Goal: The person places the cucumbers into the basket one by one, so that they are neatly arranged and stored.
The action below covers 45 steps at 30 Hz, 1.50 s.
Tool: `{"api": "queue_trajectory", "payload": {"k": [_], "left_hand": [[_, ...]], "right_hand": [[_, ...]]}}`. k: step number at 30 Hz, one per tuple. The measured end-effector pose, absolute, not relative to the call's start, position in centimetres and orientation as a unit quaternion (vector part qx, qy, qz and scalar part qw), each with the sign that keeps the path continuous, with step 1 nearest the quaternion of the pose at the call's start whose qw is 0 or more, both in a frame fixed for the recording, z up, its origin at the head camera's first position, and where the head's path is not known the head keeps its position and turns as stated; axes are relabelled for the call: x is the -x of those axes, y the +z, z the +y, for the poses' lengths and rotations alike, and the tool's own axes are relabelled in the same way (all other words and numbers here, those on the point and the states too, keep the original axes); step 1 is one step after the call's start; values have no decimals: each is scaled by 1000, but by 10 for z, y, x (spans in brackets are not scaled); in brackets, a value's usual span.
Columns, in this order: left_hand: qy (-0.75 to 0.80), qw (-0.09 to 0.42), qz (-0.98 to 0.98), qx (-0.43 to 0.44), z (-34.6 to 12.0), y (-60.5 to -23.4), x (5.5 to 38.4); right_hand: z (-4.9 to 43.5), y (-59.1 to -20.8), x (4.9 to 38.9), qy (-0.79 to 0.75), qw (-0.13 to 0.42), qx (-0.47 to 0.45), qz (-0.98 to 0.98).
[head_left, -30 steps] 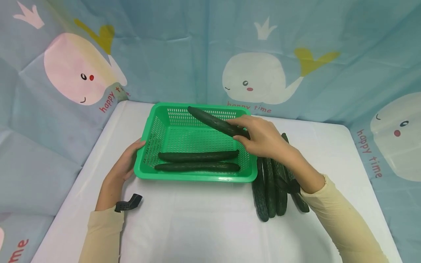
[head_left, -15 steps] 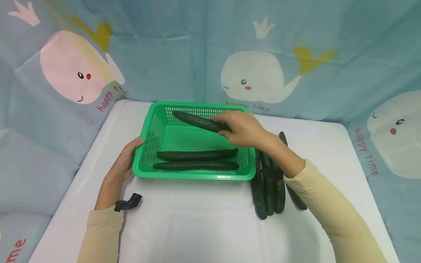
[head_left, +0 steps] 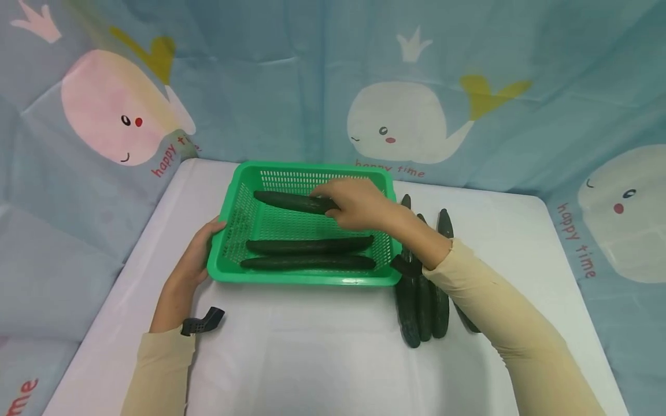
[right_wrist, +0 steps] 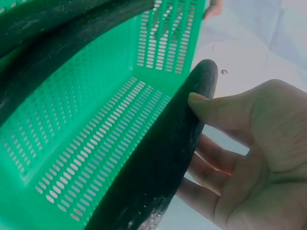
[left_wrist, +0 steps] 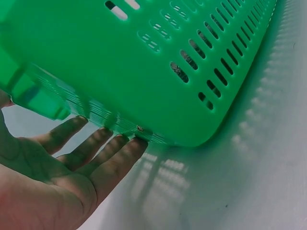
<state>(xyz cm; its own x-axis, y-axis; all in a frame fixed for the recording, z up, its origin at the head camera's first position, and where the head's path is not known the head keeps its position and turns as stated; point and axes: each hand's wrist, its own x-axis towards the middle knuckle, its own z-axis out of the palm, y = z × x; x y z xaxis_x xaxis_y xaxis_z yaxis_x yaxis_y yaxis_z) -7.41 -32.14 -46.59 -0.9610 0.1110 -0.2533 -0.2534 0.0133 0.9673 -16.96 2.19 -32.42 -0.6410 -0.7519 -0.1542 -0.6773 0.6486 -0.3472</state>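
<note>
A green plastic basket sits on the white table. Two dark cucumbers lie side by side along its near wall. My right hand grips a third cucumber by its right end and holds it low over the basket's far half; the right wrist view shows that cucumber pinched between thumb and fingers above the basket floor. My left hand rests with straight fingers against the basket's left wall, and its fingers lie under the basket's rim.
Several more cucumbers lie in a row on the table just right of the basket, partly hidden by my right forearm. A small black bracket sits at my left wrist. A whale-print curtain closes off the back and sides.
My right hand has carried the cucumber leftward and down, from above the basket's right rim to low over its far half. The left hand has stayed on the basket.
</note>
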Motion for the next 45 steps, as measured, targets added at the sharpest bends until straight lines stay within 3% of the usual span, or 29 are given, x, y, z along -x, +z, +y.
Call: {"api": "queue_trajectory", "payload": {"k": [16, 26, 34, 40, 45], "left_hand": [[709, 131, 689, 72, -313, -473, 62], [707, 138, 691, 61, -323, -468, 61], [710, 137, 689, 49, -329, -465, 64], [720, 145, 677, 42, -329, -465, 69], [720, 147, 677, 43, -326, -467, 73]], "right_hand": [[12, -336, 173, -115, 163, 382, 902], [46, -319, 162, -174, 118, 354, 911], [76, -322, 150, -247, 129, 321, 905], [101, -330, 141, -280, 102, 284, 911], [128, -332, 122, -300, 45, 252, 919]]}}
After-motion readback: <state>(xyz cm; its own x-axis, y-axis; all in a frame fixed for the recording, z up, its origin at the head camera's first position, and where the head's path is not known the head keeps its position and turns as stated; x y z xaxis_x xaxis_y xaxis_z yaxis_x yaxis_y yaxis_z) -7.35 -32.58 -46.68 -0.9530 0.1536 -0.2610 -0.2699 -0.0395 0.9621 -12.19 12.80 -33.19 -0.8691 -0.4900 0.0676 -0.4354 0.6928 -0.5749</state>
